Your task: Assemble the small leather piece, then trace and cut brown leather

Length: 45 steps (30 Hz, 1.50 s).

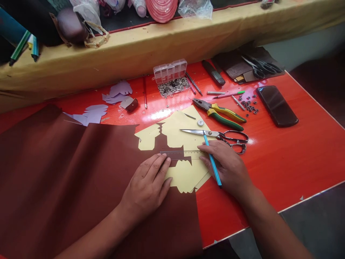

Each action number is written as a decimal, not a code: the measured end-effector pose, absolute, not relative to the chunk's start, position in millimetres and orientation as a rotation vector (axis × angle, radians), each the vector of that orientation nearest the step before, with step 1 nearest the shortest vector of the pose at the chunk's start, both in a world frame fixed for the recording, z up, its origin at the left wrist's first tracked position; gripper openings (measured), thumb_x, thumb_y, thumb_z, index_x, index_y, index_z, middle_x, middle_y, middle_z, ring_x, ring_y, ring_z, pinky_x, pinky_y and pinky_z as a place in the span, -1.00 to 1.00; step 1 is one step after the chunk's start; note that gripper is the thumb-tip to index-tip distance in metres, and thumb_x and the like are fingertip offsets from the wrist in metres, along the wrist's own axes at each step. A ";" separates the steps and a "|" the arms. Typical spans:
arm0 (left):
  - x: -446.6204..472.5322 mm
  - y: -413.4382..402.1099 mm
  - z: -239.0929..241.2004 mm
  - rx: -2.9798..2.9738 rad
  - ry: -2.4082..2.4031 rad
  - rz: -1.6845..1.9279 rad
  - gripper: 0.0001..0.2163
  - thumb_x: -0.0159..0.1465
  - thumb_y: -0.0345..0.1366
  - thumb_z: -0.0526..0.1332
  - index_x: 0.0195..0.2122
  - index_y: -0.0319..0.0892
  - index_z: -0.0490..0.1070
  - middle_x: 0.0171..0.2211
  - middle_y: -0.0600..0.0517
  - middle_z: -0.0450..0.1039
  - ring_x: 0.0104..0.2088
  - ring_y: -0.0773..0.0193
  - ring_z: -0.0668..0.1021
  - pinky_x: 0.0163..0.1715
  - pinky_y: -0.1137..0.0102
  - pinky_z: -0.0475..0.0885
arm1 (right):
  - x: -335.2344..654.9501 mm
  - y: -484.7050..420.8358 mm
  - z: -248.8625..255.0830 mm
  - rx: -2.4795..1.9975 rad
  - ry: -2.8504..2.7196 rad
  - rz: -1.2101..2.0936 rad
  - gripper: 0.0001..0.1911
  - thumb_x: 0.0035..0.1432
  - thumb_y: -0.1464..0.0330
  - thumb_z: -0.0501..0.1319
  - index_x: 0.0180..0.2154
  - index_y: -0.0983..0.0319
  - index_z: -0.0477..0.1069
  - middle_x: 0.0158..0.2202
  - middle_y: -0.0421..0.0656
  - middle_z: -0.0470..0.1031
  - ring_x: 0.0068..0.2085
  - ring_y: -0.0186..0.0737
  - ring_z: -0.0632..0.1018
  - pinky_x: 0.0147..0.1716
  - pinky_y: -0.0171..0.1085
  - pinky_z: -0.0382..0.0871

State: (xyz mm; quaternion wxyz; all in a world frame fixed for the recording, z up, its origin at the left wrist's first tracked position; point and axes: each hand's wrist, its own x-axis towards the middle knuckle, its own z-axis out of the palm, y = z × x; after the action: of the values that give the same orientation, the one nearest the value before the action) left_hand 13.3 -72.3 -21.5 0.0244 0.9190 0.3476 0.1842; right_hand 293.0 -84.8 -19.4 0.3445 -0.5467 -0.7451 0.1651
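Note:
My left hand (147, 181) lies with outstretched fingers on a sheet of dark brown leather-like material (107, 180), fingertips on the left end of a clear ruler (176, 154). Across the cut-out edge of the sheet and the pale yellow paper (183, 176) beneath, the ruler runs sideways. At its right end, my right hand (228, 165) has thumb and index finger on the ruler. A light-blue pen (212, 160) is held in that same hand, tilted across the fingers. Just beyond it, metal scissors (199, 132) with dark handles rest partly on the paper.
Green-and-yellow pliers (226, 116), a phone (277, 105), and an open compartment box (174, 84) of small metal fasteners lie on the red table (302, 158). A cutter (213, 72), black scissors (258, 66) and purple paper pieces (93, 114) lie farther back, below a cloth-covered ledge (129, 46).

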 end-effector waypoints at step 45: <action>13.3 -72.4 -22.3 2.864 1.078 0.564 -0.56 0.43 -0.34 0.27 0.30 -0.38 0.38 0.20 -0.30 0.52 0.20 -0.12 0.55 0.18 0.05 0.52 | 294.1 -83.7 -22.0 -1.443 -1.990 0.413 -0.71 0.42 0.42 0.27 0.12 0.10 0.48 -0.03 -0.01 0.57 0.00 0.07 0.58 -0.01 0.05 0.50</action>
State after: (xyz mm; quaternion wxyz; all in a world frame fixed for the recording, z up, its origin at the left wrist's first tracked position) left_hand 13.3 -72.4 -22.3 0.0148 0.9203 0.3464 0.1812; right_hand 294.1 -83.7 -22.0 0.3188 -0.5487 -0.7567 0.1572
